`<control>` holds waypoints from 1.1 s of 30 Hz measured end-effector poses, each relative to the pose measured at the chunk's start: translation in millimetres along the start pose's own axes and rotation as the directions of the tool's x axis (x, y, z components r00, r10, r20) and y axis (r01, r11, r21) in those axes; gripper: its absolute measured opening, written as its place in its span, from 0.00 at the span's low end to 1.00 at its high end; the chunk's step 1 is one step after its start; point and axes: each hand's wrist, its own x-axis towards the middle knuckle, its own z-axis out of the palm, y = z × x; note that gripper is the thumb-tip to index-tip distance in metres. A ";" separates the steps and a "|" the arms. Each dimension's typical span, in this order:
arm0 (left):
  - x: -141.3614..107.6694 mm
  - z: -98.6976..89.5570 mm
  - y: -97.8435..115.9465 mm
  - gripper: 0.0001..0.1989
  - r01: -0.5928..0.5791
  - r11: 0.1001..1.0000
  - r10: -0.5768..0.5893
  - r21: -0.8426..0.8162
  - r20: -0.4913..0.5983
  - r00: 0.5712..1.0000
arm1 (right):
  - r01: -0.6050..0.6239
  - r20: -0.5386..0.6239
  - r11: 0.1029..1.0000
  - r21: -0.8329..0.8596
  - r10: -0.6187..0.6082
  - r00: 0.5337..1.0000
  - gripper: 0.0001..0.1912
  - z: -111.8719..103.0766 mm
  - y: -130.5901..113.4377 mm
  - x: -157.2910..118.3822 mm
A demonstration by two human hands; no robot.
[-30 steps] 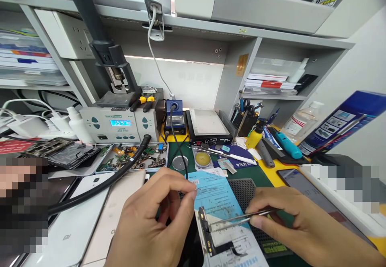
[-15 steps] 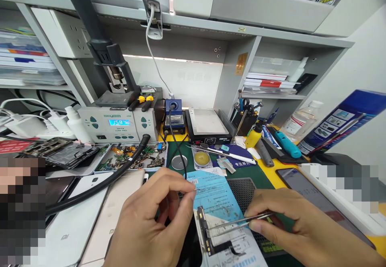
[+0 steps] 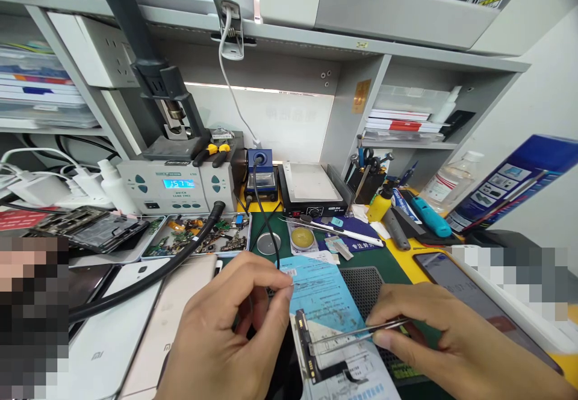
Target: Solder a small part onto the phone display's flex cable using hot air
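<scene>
My left hand [image 3: 226, 334] pinches something thin and dark between thumb and forefinger, most likely the soldering iron whose black cable [image 3: 264, 219] runs back to the blue stand [image 3: 261, 174]; the tool itself is hidden by my fingers. My right hand [image 3: 447, 337] grips metal tweezers [image 3: 356, 332] whose tips press on a small black L-shaped circuit board [image 3: 307, 343]. The board lies on a light blue printed sheet [image 3: 329, 303] over a black perforated mat [image 3: 368, 288].
A hot-air rework station [image 3: 178, 184] with a lit display stands at the back left, a parts tray [image 3: 201, 234] in front of it. Phone back covers [image 3: 130, 334] lie at left, a heating plate [image 3: 311, 189], flux tin [image 3: 303, 238], tools and a bottle [image 3: 451, 183] at right.
The tweezers and the board have shifted slightly between the first frame and now. The station display reading has dropped. My hands stay in about the same place.
</scene>
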 end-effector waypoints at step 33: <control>-1.3 1.3 -0.6 0.09 -0.019 0.999 0.018 0.038 0.018 1.000 | -0.001 -0.010 1.000 -0.027 0.001 1.000 0.08 1.7 -0.6 2.5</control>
